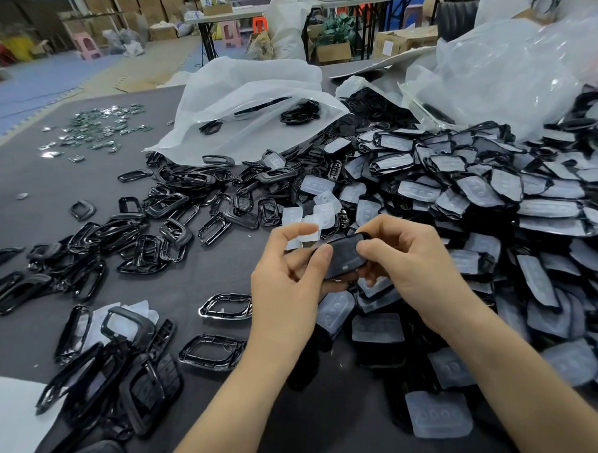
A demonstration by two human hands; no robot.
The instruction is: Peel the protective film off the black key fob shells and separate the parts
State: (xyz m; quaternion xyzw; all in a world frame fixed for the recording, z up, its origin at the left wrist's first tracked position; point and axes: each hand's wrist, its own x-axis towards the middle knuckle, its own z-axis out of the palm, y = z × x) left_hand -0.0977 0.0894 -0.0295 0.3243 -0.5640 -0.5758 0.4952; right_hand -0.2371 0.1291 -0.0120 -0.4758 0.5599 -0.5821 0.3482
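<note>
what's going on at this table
A person holds one black key fob shell over a dark table. The left hand grips it from below with the thumb on top, and the right hand pinches its other end. A heap of shells with pale pads lies to the right, and separated black frames are spread on the left.

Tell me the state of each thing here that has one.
Black plastic key fob shell: held in both hands, off the table.
Left hand: fingers curled, gripping the shell.
Right hand: fingers pinching the shell's end.
White plastic bag: open, lying on its side.
Heap of black shells, right: film-covered, unseparated.
Loose black frames, left: separated, bare.
</note>
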